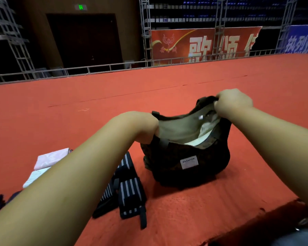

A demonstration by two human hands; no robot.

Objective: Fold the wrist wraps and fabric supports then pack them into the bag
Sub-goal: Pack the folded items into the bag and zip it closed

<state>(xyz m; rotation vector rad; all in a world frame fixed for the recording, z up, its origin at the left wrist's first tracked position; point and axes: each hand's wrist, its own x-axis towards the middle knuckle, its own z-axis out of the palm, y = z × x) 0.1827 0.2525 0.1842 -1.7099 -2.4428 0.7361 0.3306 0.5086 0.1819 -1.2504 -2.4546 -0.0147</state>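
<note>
Now | left hand (143,129) grips bag (188,167) rim, fingers apparently curled | right hand (233,102) pinches far rim

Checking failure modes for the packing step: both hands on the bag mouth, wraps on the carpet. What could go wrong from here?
1. The left hand and right hand both hold the mouth of the bag open; freeing one to fetch items may let the soft rim sag shut.
2. The striped wrist wraps lie with a loose strap trailing; lifting may unfold them.
3. Pale contents already lie inside the bag, so room may be tight.
</note>
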